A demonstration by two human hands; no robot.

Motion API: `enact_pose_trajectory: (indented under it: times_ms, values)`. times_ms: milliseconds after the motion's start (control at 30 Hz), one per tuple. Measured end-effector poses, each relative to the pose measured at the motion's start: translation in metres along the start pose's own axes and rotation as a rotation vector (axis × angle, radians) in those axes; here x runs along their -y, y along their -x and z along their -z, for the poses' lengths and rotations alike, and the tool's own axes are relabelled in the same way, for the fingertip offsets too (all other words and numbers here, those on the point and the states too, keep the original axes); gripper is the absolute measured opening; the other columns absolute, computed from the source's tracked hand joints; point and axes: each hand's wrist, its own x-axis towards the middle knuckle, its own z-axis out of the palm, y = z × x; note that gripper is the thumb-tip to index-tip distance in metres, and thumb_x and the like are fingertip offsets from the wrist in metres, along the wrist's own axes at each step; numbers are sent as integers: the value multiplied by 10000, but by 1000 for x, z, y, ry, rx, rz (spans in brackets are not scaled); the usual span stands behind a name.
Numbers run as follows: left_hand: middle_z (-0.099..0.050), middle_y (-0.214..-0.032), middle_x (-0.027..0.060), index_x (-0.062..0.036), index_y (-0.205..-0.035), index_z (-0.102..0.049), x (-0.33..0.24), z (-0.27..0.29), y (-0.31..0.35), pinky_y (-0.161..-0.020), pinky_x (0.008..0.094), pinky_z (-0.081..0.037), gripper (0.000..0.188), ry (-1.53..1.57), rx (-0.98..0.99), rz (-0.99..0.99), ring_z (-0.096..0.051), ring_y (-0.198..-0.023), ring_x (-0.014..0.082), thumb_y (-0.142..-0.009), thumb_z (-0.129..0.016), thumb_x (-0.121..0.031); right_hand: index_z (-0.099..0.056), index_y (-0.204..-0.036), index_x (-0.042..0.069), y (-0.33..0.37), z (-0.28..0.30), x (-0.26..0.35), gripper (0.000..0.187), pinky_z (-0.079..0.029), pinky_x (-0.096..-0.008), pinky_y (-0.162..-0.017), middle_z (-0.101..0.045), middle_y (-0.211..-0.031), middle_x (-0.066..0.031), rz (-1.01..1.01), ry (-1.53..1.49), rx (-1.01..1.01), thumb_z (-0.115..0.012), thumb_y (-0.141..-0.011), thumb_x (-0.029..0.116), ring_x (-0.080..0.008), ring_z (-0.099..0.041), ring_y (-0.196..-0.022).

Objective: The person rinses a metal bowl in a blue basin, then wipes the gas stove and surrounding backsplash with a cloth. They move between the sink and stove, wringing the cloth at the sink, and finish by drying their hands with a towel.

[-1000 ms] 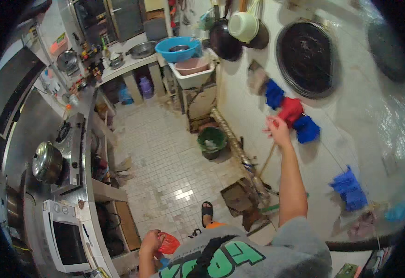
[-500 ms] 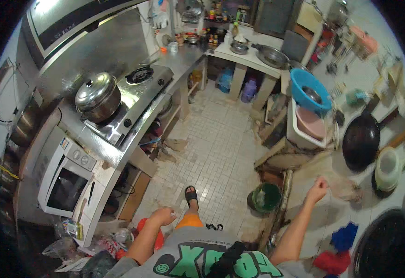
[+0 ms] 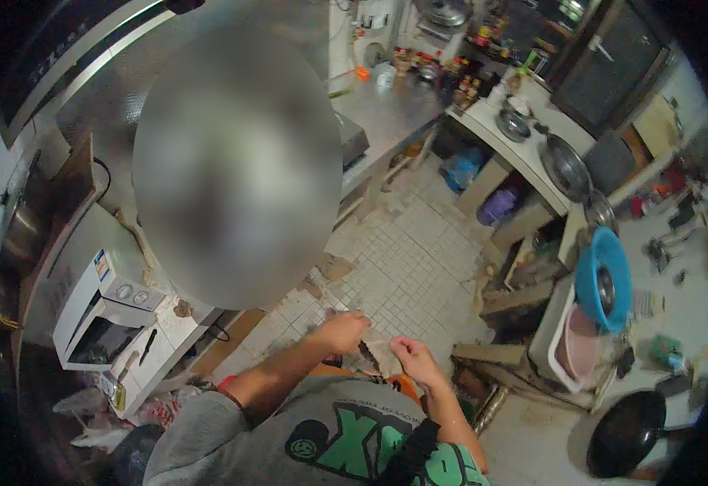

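Note:
My left hand [image 3: 346, 330] and my right hand [image 3: 416, 359] are in front of my waist, a short gap apart. The left hand's fingers are curled in. The right hand's thumb and fingers are pressed together. Between them shows a pale, thin patch [image 3: 384, 356] beside a dark strip; I cannot make out what it is or whether either hand grips it. Below the hands are my orange shorts [image 3: 402, 383], partly covered by my grey shirt.
At left, a white microwave [image 3: 111, 324] stands on a tiled counter. A large blurred oval hides the stove area. A blue basin [image 3: 603, 279] and a pink basin [image 3: 577, 348] stand at right, above a black wok [image 3: 625, 433]. Tiled floor [image 3: 418, 251] lies ahead.
My right hand has come in from far right to my waist, and my left hand has moved right towards it. The view has turned left. The blurred oval now covers the stove and pot.

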Motion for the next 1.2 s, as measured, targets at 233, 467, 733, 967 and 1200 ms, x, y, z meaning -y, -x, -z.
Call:
enact_pose_trajectory:
  times_ms: [233,467,733,967,1200]
  values:
    - [-669,-974,144,-41,-1075,-644,45,58,-41,-749,410,-495,319,320,-125,338,-648,-915,303,-893,-664,-302,-602,-989,14,-162,64,42,253,-405,-282,-594,-517,-727,31,250,193,46,-519,-999,253,-87,-453,-662]
    - [-598,-1144,162,-63,-1257,-568,-18,98,-132,-800,388,-497,544,348,-600,263,-591,-988,281,-795,-787,-247,-544,-1187,39,-272,101,110,322,-481,-284,-764,-584,-1043,-53,118,-63,512,-653,-910,160,-126,-560,-883]
    - [-615,-728,136,-1,-847,-616,-17,90,-159,-597,377,-475,226,766,-784,560,-588,-641,244,-883,-690,-212,-477,-1337,80,-324,115,161,671,-511,-339,-839,-543,-1263,-108,230,215,1030,-807,-761,177,-182,-594,-1011]
    - [-590,-704,162,-20,-883,-516,15,127,-117,-502,387,-441,171,685,-896,880,-581,-542,231,-961,-540,-170,-587,-1194,55,-389,92,150,485,-515,-405,-860,-662,-1063,-201,441,852,972,-737,-735,104,-368,-631,-1028]
    - [-637,-863,243,12,-976,-558,73,258,-101,-702,452,-523,217,348,-1396,1012,-674,-789,350,-917,-598,-193,-624,-1114,32,-437,12,275,318,-503,-426,-791,-658,-985,-193,825,518,590,-676,-808,100,-381,-630,-932]
